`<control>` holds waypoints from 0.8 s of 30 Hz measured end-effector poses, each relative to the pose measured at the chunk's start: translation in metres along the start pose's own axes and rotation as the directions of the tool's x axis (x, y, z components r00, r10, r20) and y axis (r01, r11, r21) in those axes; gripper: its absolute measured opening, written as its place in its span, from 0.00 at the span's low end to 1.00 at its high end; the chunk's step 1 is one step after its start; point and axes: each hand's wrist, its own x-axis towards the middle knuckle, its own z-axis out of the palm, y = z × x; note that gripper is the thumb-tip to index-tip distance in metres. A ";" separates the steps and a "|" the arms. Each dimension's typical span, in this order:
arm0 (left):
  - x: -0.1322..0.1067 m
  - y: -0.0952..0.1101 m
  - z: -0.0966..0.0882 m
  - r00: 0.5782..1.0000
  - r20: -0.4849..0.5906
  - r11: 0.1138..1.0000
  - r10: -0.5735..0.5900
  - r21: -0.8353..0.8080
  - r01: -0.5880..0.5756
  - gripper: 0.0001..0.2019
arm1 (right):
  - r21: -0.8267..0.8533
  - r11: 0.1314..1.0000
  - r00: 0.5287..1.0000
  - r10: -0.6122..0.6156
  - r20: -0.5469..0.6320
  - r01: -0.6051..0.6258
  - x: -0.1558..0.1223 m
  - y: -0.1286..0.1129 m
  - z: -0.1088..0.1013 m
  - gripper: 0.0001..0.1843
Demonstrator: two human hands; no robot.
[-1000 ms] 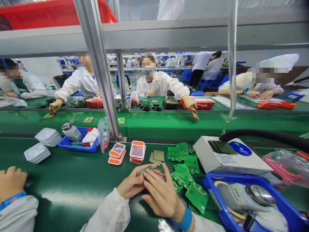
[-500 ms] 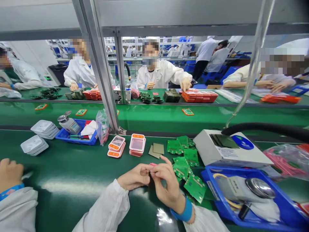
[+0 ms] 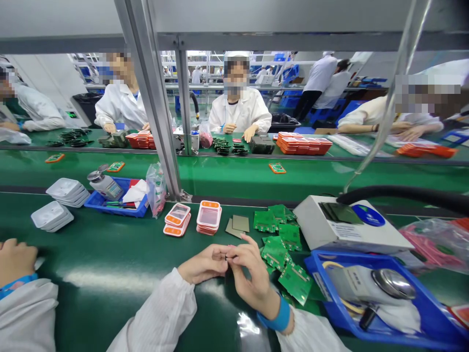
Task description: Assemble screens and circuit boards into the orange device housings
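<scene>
Above the green work surface, my left hand (image 3: 205, 264) and my right hand (image 3: 252, 277) meet with fingertips pinched together. Between them is something small, dark and thin, mostly hidden by the fingers, so I cannot make out its kind. My right hand's little finger sticks out, and a blue band circles that wrist. Just right of my right hand lies a loose pile of green circuit boards (image 3: 275, 253). Beyond my fingertips are thin greyish square plates (image 3: 241, 223). Farther left stand two short stacks of orange-and-white frames (image 3: 209, 213) with clear windows.
At right are a blue tray (image 3: 322, 288) with a pump bottle and a white box device (image 3: 311, 227). Another blue tray (image 3: 126, 211) and white shells (image 3: 52, 216) sit at left. A neighbour's hand (image 3: 16, 261) rests at far left. Behind runs a green conveyor (image 3: 227, 173).
My hands stay pinched together almost in place. On the conveyor, the orange-rimmed boards have shifted left. The co-worker opposite has drawn a hand back from the orange stack.
</scene>
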 end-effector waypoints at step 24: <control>0.007 0.003 -0.009 0.963 0.099 0.967 -0.250 0.076 0.244 0.17 | 0.084 0.986 0.977 0.128 0.169 -0.144 0.006 0.000 -0.004 0.13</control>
